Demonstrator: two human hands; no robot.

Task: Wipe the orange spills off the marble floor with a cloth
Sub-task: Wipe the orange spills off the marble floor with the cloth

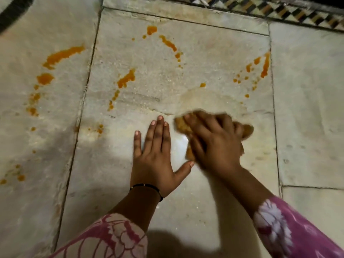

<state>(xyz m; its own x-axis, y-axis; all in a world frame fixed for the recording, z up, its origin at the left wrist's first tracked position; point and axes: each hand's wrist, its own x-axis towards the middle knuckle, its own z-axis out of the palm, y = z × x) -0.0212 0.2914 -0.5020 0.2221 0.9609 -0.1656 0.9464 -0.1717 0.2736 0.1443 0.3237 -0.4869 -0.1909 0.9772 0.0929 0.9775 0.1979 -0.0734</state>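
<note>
My right hand presses a crumpled, orange-stained cloth onto the marble floor, its fingers curled over the cloth; the hand is blurred. A wet smeared patch lies just beyond the cloth. My left hand lies flat on the floor beside it, fingers straight and spread. Orange spills dot the slabs: a long streak and blobs at the left, a streak in the middle, a dotted arc farther off, and streaks at the right.
A black-and-tan patterned tile border runs along the far edge. Dark grout joints divide the marble slabs. Small orange drops lie at the near left. Pink floral sleeves cover both forearms.
</note>
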